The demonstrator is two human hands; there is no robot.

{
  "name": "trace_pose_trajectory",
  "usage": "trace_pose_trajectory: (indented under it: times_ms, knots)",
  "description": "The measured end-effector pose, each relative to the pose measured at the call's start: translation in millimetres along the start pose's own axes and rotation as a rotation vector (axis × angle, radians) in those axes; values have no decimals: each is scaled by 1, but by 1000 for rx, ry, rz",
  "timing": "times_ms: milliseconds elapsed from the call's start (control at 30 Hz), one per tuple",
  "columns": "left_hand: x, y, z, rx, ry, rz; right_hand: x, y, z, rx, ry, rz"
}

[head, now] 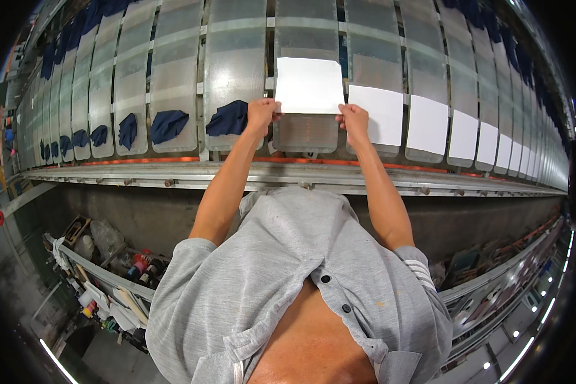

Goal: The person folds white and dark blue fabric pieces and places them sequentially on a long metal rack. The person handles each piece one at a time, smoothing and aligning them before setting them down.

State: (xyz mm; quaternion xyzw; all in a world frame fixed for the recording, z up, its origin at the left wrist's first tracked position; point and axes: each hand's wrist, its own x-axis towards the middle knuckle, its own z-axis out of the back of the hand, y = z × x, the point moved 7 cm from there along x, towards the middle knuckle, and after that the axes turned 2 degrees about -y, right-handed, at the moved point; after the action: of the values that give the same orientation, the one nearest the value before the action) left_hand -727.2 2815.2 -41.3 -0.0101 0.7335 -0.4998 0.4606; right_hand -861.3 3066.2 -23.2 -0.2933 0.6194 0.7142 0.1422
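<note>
A white rectangular sheet (309,85) is stretched between both my hands over a long, pale platen (306,134). My left hand (264,115) pinches its near left corner, and my right hand (354,121) pinches the near right corner. Whether the sheet rests flat on the platen or hovers just above it, I cannot tell. Just left of my left hand, a crumpled navy fabric piece (227,118) lies on the neighbouring platen (235,62). Beside my right hand, another white sheet (384,115) lies on the platen to the right.
More platens stretch away both ways, with navy pieces (169,126) leftward and white sheets (427,124) rightward. A metal rail (288,174) with bolts runs along their near ends. Behind me, shelving (110,269) holds bottles and tools. Navy fabric (79,29) hangs over the platens' far ends.
</note>
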Motion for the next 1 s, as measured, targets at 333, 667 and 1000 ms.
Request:
trace_pose_trajectory:
  times_ms: [333,667,1000]
  knots:
    - [-41,35,20,200,-124,-13,-35,-42,14,-141,-69,-84]
    - [-57,28,25,423,-176,-101,-58,-51,21,-197,-103,-106]
    - [-60,34,24,469,-144,-101,-55,-58,22,-267,-115,-48]
